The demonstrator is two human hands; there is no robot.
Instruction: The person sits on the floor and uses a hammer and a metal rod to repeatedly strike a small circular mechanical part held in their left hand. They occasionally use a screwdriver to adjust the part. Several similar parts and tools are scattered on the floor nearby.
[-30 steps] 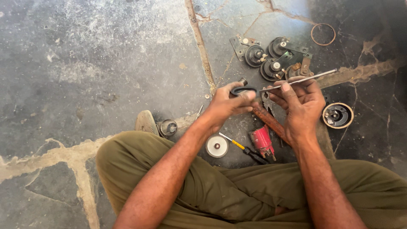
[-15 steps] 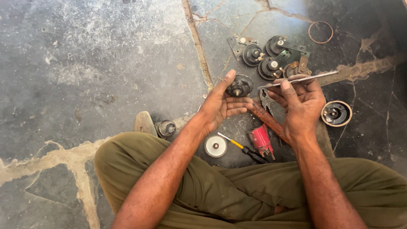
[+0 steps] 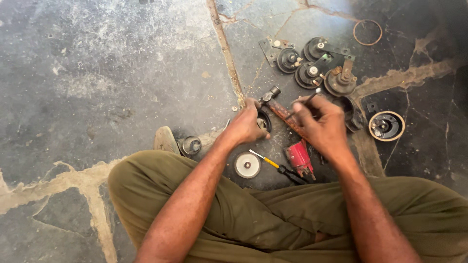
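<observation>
The person sits cross-legged on the cracked stone floor, olive trousers nearest me. Just beyond the knees lie a white disc, a yellow-handled screwdriver and a red tool.

The left hand is curled down over a small round black part, pressing it against the floor; the fingers close on its rim, though how firmly I cannot tell. The right hand is closed around a thin metal rod, gripped like a pencil with its tip pointing far and right. A rusty hammer lies between the two hands, its head at the far end.

My worry: the black part is small and pinned by fingertips only, so if the rod pries or jabs at it, it may skid sideways on the gritty stone, or the rod may slip into the left fingers. The hammer handle under the wrists could also roll.

Farther off sit four dark round units, a shallow cup to the right, and a loose ring.

Half a second ago the left hand held the black part up, off the floor; now it is down and covered, and the rod sits more steeply.
</observation>
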